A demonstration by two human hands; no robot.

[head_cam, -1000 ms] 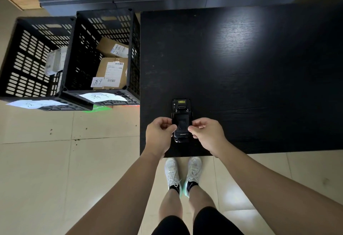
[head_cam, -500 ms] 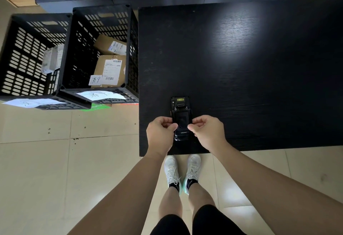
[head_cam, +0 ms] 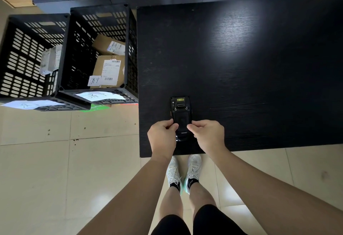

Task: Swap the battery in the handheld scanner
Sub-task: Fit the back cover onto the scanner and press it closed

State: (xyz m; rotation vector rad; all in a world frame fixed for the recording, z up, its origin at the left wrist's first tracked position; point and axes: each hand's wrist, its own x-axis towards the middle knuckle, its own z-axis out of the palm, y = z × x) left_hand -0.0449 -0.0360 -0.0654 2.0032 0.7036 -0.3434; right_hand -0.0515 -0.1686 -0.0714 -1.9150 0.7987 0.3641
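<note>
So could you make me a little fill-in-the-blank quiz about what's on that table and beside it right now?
1. The black handheld scanner lies on the ____ wooden table.
2. The left hand and right hand pinch the scanner from ____ sides.
3. The two black plastic crates on the floor hold ____ boxes.
4. The person wears ____ sneakers.

Missing words: black; opposite; cardboard; white
</note>
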